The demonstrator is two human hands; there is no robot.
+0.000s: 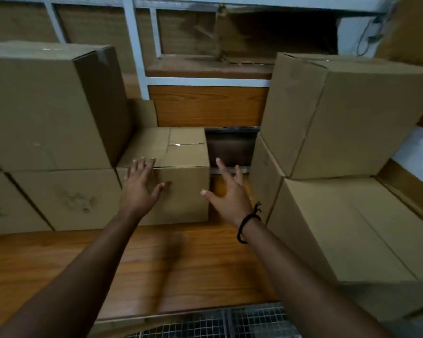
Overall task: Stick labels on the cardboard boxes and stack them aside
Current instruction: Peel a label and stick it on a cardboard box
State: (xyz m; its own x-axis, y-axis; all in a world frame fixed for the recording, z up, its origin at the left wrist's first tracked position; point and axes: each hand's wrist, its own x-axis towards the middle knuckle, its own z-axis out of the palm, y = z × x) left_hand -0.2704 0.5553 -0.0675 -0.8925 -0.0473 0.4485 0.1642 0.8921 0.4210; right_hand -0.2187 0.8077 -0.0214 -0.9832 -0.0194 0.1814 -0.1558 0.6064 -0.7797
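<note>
In the head view, the small box (pixel 181 191) sits on the wooden table (pixel 132 264) between two stacked boxes on the left (pixel 47 113) and two on the right (pixel 340 118), five plainly seen, while the left hand (pixel 139 189) and right hand (pixel 227 193) flank it, fingers spread and empty, probably to lift it out.

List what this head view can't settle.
1. Small brown cardboard box, head view: left side hidden by the stack beside it.
2. Left hand: blur hides whether its fingers touch that box.
3. Tall brown cardboard stack at right: cut off by the frame's right edge.
4. Dark recess behind the right hand: too dim to see inside.
</note>
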